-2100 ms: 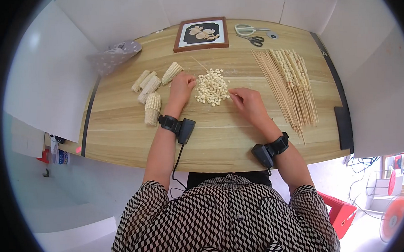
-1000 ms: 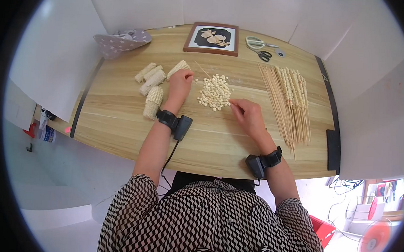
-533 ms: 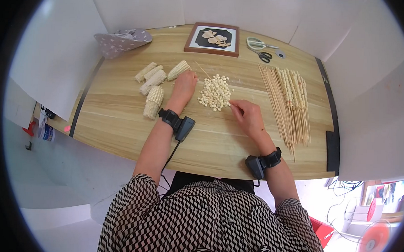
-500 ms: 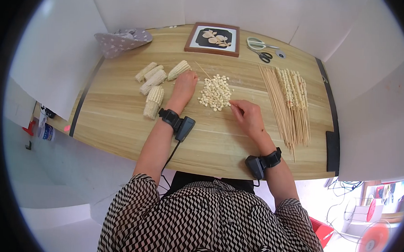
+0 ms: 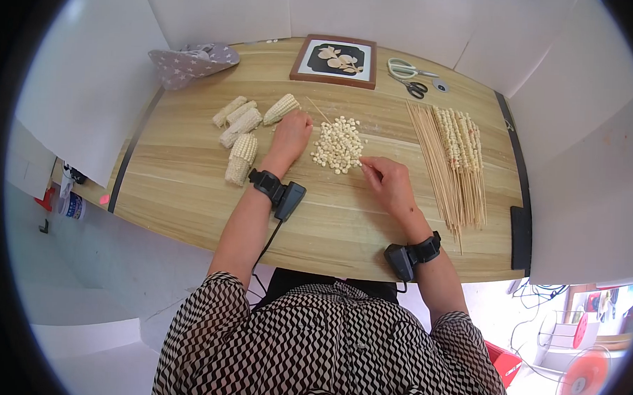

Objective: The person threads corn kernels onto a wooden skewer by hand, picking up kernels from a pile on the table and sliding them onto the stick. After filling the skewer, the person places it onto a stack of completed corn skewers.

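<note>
A loose heap of pale corn kernels [image 5: 338, 143] lies on the wooden table between my two hands. My left hand [image 5: 291, 136] is closed in a fist at the heap's left side, and what its fingers hold, if anything, is hidden. Just past that fist, a thin wooden skewer [image 5: 317, 108] slants down to the heap's upper edge. On the right, my right hand [image 5: 388, 179] has thumb and forefinger pinched together at the heap's border, too small a grip to show what is in it. Beyond the left fist lies a partly stripped corn cob [image 5: 281, 108].
Several more cobs [image 5: 241, 159] lie to the left. Bare skewers [image 5: 434, 178] and skewers threaded with kernels [image 5: 460, 140] are laid out at right. Along the back are a grey cloth [image 5: 195, 64], a framed picture [image 5: 334, 61] and scissors [image 5: 409, 88]. Black wrist devices trail cables.
My left hand has shifted very slightly to the right. My right hand and the kernels look the same.
</note>
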